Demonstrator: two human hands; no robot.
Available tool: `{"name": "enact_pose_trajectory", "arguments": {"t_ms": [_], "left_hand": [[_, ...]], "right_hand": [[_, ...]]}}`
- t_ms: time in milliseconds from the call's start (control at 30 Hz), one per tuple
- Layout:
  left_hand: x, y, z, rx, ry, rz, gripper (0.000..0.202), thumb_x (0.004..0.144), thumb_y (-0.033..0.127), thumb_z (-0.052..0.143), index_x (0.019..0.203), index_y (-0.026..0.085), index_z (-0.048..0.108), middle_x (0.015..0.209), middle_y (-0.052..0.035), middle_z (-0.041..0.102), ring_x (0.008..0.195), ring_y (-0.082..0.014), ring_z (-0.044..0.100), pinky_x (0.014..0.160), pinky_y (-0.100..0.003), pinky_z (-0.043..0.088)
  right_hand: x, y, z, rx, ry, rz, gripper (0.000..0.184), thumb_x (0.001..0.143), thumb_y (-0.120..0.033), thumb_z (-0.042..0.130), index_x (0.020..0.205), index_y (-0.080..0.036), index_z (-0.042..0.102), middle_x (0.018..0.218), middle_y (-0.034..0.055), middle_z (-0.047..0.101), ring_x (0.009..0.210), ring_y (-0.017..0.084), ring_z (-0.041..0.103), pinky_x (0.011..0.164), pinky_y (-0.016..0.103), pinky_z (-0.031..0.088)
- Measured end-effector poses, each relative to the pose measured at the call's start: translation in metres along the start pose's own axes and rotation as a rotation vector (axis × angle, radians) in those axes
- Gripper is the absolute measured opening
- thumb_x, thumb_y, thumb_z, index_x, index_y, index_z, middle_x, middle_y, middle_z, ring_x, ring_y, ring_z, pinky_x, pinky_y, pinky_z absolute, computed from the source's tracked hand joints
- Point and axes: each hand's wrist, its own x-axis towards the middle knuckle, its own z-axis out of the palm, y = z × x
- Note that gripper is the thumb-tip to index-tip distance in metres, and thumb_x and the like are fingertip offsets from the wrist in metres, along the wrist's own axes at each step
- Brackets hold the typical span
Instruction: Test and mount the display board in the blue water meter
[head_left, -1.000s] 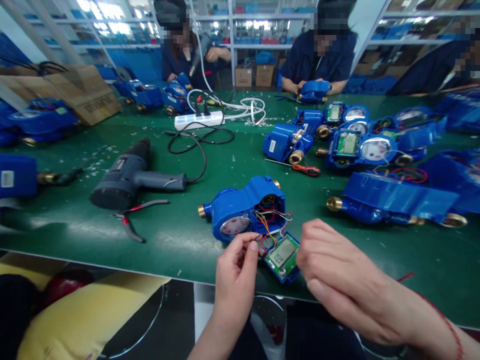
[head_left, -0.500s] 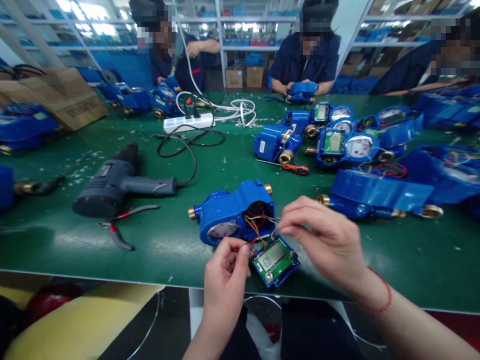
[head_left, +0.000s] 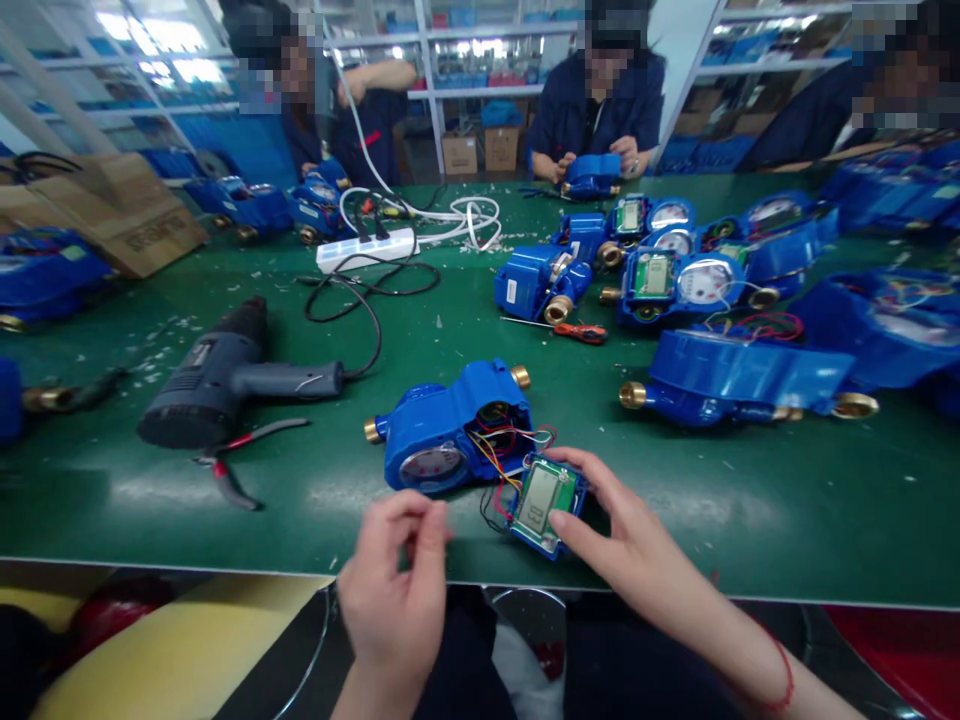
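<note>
A blue water meter (head_left: 456, 425) with brass ends lies on the bench in front of me, its round dial facing up. Thin coloured wires (head_left: 495, 455) run from its open compartment to a display module (head_left: 551, 500), a green circuit board with an LCD in a blue frame. My right hand (head_left: 611, 520) grips this module, thumb on its face and fingers around the far edge. Left of it, apart from meter and wires, my left hand (head_left: 397, 575) is closed, slightly blurred, with thumb and forefinger together. Whatever might be between those fingertips cannot be made out.
On the left lie a heat gun (head_left: 232, 380) and red-and-grey pliers (head_left: 236, 460). A power strip (head_left: 366, 250) with tangled cords sits further back. An orange screwdriver (head_left: 577, 333) and several blue meters (head_left: 682, 285) occupy the right. Co-workers sit across the bench.
My left hand has let go of the wires and moved left, away from the module. My right hand has gone from the wires to the module, which is turned and tilted differently.
</note>
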Motion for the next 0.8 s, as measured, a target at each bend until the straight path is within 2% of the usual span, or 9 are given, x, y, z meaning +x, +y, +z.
{"name": "enact_pose_trajectory", "arguments": {"t_ms": [67,100,200,300,367,467,567,700,800], "left_hand": [[0.018,0.005,-0.011,0.147,0.196,0.123,0.008,0.087,0.028,0.063,0.090,0.023,0.058,0.076,0.0017,0.062,0.066,-0.0149,0.063,0.062,-0.026,0.048],[0.030,0.008,-0.014,0.233,0.205,0.214,0.013,0.086,0.032,0.063,0.093,0.022,0.059,0.083,-0.0014,0.064,0.078,-0.0187,0.064,0.072,-0.031,0.050],[0.074,0.012,-0.015,0.399,-0.111,0.394,0.064,0.077,0.043,0.071,0.130,0.017,0.048,0.136,-0.0155,0.054,0.130,-0.0338,0.047,0.109,-0.049,0.036],[0.106,0.010,-0.006,0.391,-0.498,0.324,0.071,0.075,0.046,0.069,0.136,0.018,0.046,0.136,-0.0132,0.056,0.125,-0.0314,0.052,0.106,-0.046,0.041],[0.112,0.010,-0.001,0.415,-0.579,0.290,0.061,0.076,0.049,0.066,0.127,0.018,0.054,0.127,-0.0120,0.062,0.118,-0.0303,0.056,0.102,-0.045,0.043],[0.099,0.015,0.002,0.559,-0.484,0.266,0.058,0.077,0.050,0.063,0.122,0.015,0.056,0.122,-0.0140,0.062,0.117,-0.0326,0.053,0.100,-0.048,0.044],[0.074,0.024,0.003,0.772,-0.317,0.183,0.057,0.079,0.052,0.059,0.121,0.014,0.056,0.119,-0.0176,0.063,0.116,-0.0382,0.052,0.093,-0.055,0.046],[0.054,0.032,0.002,0.878,-0.093,0.051,0.059,0.084,0.059,0.047,0.117,0.012,0.057,0.114,-0.0225,0.062,0.114,-0.0452,0.051,0.084,-0.059,0.049],[0.057,0.020,-0.006,0.863,-0.118,-0.006,0.067,0.085,0.065,0.039,0.123,0.012,0.055,0.114,-0.0230,0.063,0.116,-0.0479,0.050,0.084,-0.061,0.049]], "right_hand": [[0.011,0.001,-0.012,-0.017,-0.001,-0.079,0.041,0.090,-0.033,0.050,0.130,-0.024,0.045,0.131,0.0087,0.053,0.120,0.026,0.052,0.102,0.053,0.041],[0.017,0.002,-0.019,-0.032,-0.009,-0.117,0.041,0.091,-0.031,0.050,0.131,-0.024,0.046,0.132,0.0085,0.053,0.122,0.025,0.051,0.103,0.052,0.040],[0.031,0.004,-0.034,-0.045,-0.073,-0.197,0.039,0.091,-0.027,0.051,0.130,-0.021,0.048,0.130,0.0088,0.055,0.119,0.023,0.053,0.101,0.047,0.044],[0.040,0.006,-0.041,-0.077,-0.115,-0.253,0.037,0.090,-0.022,0.052,0.127,-0.018,0.050,0.123,0.0095,0.059,0.112,0.022,0.056,0.098,0.045,0.046],[0.045,0.006,-0.043,-0.116,-0.129,-0.305,0.037,0.088,-0.015,0.053,0.124,-0.017,0.051,0.125,0.0104,0.056,0.117,0.022,0.052,0.104,0.047,0.042],[0.053,0.005,-0.046,-0.191,-0.137,-0.386,0.042,0.081,0.000,0.050,0.119,-0.016,0.055,0.127,0.0100,0.051,0.124,0.021,0.043,0.110,0.046,0.035],[0.063,0.002,-0.045,-0.267,-0.148,-0.460,0.047,0.078,0.006,0.049,0.119,-0.016,0.056,0.121,0.0085,0.055,0.121,0.019,0.044,0.109,0.041,0.038],[0.071,-0.005,-0.035,-0.369,-0.162,-0.535,0.047,0.081,0.003,0.053,0.124,-0.014,0.054,0.123,0.0086,0.057,0.121,0.017,0.047,0.108,0.034,0.040],[0.066,-0.011,-0.030,-0.464,-0.107,-0.549,0.052,0.086,-0.009,0.059,0.136,-0.015,0.047,0.136,0.0117,0.051,0.130,0.022,0.043,0.109,0.039,0.040]]}}
